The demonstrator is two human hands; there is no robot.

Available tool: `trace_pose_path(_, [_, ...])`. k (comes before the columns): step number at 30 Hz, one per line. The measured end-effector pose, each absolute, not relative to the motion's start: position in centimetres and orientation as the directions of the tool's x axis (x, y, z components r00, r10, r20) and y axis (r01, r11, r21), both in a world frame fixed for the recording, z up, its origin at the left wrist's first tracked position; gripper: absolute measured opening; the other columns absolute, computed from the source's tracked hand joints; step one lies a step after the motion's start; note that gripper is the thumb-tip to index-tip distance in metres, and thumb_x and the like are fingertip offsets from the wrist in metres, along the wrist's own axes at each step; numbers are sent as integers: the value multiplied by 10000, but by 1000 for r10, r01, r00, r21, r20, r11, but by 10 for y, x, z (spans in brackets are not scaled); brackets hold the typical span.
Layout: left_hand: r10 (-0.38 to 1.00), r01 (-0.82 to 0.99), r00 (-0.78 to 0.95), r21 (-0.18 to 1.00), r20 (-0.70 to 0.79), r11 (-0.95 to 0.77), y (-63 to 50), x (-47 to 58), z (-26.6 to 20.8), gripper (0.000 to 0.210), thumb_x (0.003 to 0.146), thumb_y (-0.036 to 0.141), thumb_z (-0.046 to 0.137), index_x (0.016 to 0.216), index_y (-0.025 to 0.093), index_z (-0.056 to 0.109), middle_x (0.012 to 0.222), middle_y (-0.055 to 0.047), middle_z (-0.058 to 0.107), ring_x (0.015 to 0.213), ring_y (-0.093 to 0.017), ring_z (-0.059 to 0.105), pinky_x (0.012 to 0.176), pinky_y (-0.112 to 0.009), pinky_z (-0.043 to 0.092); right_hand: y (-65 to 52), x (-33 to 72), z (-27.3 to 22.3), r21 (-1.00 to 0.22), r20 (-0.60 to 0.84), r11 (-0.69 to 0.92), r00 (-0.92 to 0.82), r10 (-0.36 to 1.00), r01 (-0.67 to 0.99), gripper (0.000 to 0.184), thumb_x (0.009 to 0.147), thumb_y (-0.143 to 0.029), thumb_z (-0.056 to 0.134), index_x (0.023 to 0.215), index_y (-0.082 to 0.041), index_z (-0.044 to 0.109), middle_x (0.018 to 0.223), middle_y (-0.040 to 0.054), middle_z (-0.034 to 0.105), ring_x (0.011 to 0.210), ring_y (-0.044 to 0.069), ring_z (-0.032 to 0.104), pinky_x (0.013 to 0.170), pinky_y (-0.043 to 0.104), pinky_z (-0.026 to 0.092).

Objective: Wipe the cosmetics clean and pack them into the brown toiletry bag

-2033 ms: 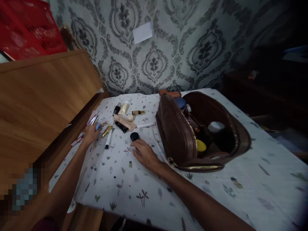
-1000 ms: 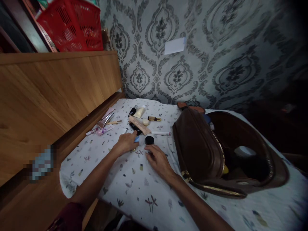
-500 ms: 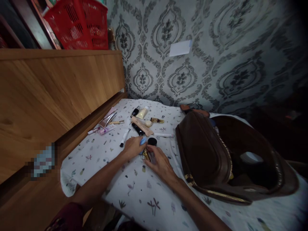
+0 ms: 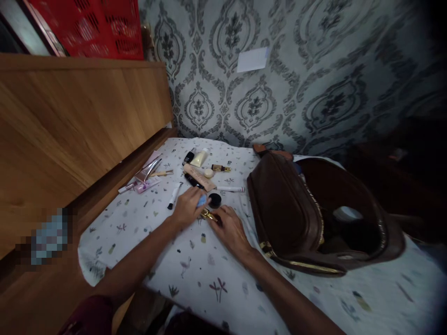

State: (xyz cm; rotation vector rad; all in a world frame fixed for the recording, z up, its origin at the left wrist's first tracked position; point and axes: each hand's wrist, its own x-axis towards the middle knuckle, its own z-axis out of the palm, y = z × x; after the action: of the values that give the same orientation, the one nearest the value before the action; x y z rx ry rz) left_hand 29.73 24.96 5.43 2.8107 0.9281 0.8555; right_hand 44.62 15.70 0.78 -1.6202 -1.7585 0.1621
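Note:
My left hand (image 4: pixel 187 208) is closed around a small light-blue item (image 4: pixel 201 200), mostly covered by the fingers. In my right hand (image 4: pixel 231 230) a slim cosmetic tube with a gold end (image 4: pixel 208 215) is gripped, its dark part by the fingers and its gold end pointing toward my left hand. Just beyond the hands lies a round black-lidded jar (image 4: pixel 215 200). Left of it is a white tube with a black cap (image 4: pixel 174 194). Farther back lie a beige squeeze tube (image 4: pixel 199 177), a white pen-like tube (image 4: pixel 230 189) and a small round cream pot (image 4: pixel 208 173).
An unzipped brown bag (image 4: pixel 279 204) stands on the right of the patterned cloth (image 4: pixel 195 279). At the back are a cream tube (image 4: pixel 200 158) and a gold-capped brown tube (image 4: pixel 220 168). A makeup brush (image 4: pixel 161 173) lies left, near the wooden cabinet (image 4: pixel 104 111).
The gold-ended tube has turned to lie more sideways, and my right hand has closed round its dark end. The whole view has shifted slightly.

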Motion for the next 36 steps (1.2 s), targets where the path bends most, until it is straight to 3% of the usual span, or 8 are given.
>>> trace_pose_path(2, [396, 414, 767, 81, 505, -907, 245, 302, 48, 348, 1008, 402, 377, 918, 169, 619, 899, -84, 655, 887, -223, 578, 805, -347, 442, 158, 446, 4, -534, 422, 177, 79, 903, 827, 77, 873, -198, 562, 856, -176, 634, 856, 67, 607, 862, 229, 552, 751, 309, 427])
trace_pose_path(4, [310, 366, 832, -34, 459, -930, 242, 307, 42, 350, 1003, 410, 394, 875, 174, 618, 851, -74, 640, 847, -225, 566, 776, -361, 429, 160, 446, 0, -529, 427, 156, 102, 899, 834, 60, 848, -175, 561, 849, -174, 621, 848, 65, 606, 846, 228, 550, 742, 306, 425])
trace_pose_path(6, [298, 365, 857, -87, 421, -927, 242, 309, 38, 351, 1005, 410, 393, 878, 174, 619, 848, -67, 636, 839, -222, 567, 760, -365, 418, 162, 447, -4, -523, 427, 143, 113, 897, 840, 46, 836, -177, 566, 835, -177, 612, 835, 62, 605, 823, 226, 549, 732, 306, 423])
trace_pose_path(9, [332, 395, 850, -77, 408, -916, 246, 310, 36, 355, 1007, 422, 389, 898, 176, 620, 863, -64, 638, 851, -220, 573, 751, -356, 416, 164, 448, -6, -511, 423, 138, 109, 899, 849, 43, 842, -198, 577, 814, -183, 607, 821, 59, 606, 810, 225, 552, 726, 307, 423])
trace_pose_path(23, [509, 497, 768, 138, 388, -857, 264, 298, 39, 319, 1000, 389, 412, 891, 173, 621, 873, -68, 646, 846, -203, 611, 730, -296, 458, 160, 450, 7, -593, 384, 160, 102, 918, 789, 111, 877, -273, 603, 830, -186, 652, 820, 62, 640, 835, 226, 581, 740, 315, 436])
trace_pose_path(31, [632, 484, 676, 419, 379, -769, 265, 298, 47, 369, 993, 413, 381, 759, 188, 557, 729, -20, 592, 684, -164, 544, 678, -285, 408, 154, 452, 15, -747, 369, 198, 148, 918, 635, 151, 881, -293, 551, 889, -183, 654, 821, 50, 697, 708, 186, 604, 663, 277, 427])
trace_pose_path(36, [674, 361, 639, 629, 370, -688, 261, 297, 51, 316, 957, 423, 435, 797, 186, 570, 721, 7, 573, 685, -144, 533, 684, -265, 404, 152, 451, 20, -807, 349, 168, 227, 909, 567, 177, 878, -322, 551, 874, -181, 658, 769, 34, 696, 646, 170, 586, 603, 257, 409])
